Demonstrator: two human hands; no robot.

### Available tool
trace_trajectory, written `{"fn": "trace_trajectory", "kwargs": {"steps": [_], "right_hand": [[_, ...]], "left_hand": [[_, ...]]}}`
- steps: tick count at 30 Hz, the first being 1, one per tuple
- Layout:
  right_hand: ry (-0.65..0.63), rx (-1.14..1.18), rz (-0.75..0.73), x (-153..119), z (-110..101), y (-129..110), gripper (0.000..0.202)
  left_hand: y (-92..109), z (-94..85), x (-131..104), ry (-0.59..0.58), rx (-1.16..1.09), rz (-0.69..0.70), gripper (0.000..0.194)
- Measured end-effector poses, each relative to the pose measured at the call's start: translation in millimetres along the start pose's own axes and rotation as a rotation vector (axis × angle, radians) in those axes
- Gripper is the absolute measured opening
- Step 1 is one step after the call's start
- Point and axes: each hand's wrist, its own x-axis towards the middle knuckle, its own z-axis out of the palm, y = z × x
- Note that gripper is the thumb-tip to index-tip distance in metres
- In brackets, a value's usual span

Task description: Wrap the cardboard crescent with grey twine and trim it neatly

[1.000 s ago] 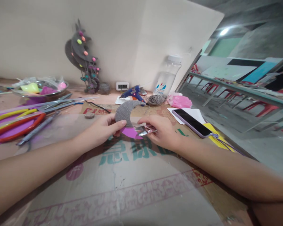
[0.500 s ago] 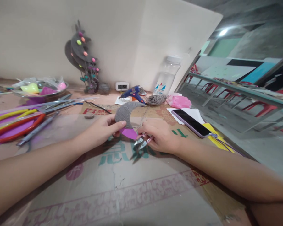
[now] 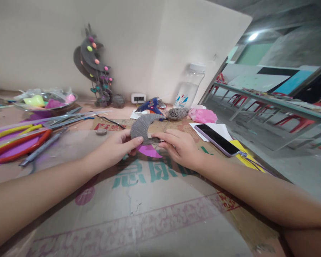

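A crescent moon shape [image 3: 139, 129] wound in grey yarn is held up over the cardboard. My left hand [image 3: 125, 143] grips its outer curve, thumb on the front. At the crescent's lower tip, my right hand [image 3: 175, 144] has its fingers closed on the end; whether loose yarn is also pinched there I cannot tell. Just below the crescent shows a purple piece [image 3: 149, 151], partly covered by it. Behind my right hand lies a ball of grey yarn [image 3: 177, 113]. A blue glue gun [image 3: 149, 105] with a red light rests behind the crescent.
Red-handled scissors [image 3: 40, 145] and a grey pen [image 3: 42, 147] lie left. Behind them is a metal bowl [image 3: 46, 112] of bright pieces. A phone [image 3: 216, 140] and a water bottle [image 3: 188, 87] are right. A decorated grey moon hanging [image 3: 92, 64] stands by the wall.
The small silver cutting tool at my right hand is out of sight. My right fingers have moved up onto the crescent's lower tip. More of the purple piece shows. My left hand keeps its hold.
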Motion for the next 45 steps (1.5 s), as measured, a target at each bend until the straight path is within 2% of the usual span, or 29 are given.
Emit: {"fn": "trace_trajectory", "kwargs": {"steps": [9, 16, 23, 45], "right_hand": [[0.017, -0.110, -0.052, 0.4, 0.2, 0.8, 0.031], [-0.027, -0.156, -0.034, 1.3, -1.1, -0.6, 0.033], [-0.017, -0.188, -0.031, 0.6, -0.5, -2.0, 0.032], [-0.064, -0.118, 0.011, -0.6, -0.9, -1.0, 0.032]], "left_hand": [[-0.1, -0.8, 0.4, 0.012, 0.019, 0.020, 0.022], [-1.1, -0.6, 0.4, 0.002, 0.005, 0.017, 0.021], [-1.7, -1.5, 1.1, 0.011, 0.002, 0.002, 0.022], [-3.9, -1.4, 0.7, -0.006, 0.000, 0.013, 0.023]]}}
